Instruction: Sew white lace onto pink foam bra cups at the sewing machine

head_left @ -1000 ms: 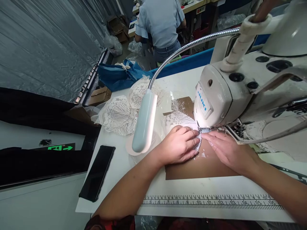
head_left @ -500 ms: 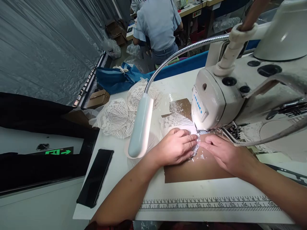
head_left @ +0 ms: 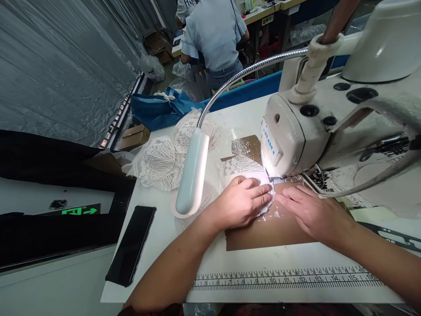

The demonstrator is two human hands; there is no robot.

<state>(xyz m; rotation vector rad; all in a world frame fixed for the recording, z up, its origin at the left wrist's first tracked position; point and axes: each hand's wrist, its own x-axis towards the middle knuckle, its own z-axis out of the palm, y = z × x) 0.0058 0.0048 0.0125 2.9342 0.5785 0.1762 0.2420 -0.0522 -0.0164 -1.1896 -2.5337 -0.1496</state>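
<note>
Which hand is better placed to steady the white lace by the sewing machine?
Probably the left hand: it rests on the white lace, beside the sewing machine. The right hand lies mostly over the brown sheet, near the lace's edge.

And there it is at three o'clock: blue JUKI on the label (head_left: 272,147) of the sewing machine (head_left: 292,142)! Five o'clock, the ruler scale (head_left: 286,281) along the tabletop (head_left: 240,260) counts 5 through 15. Toward eight, a green exit sign (head_left: 80,210), arrow pointing right.

The machine (head_left: 289,131) blocks room beyond the right hand (head_left: 304,207), the lamp (head_left: 192,175) left of the left hand (head_left: 242,202); bench (head_left: 250,260) nearer the body offers passage.
</note>
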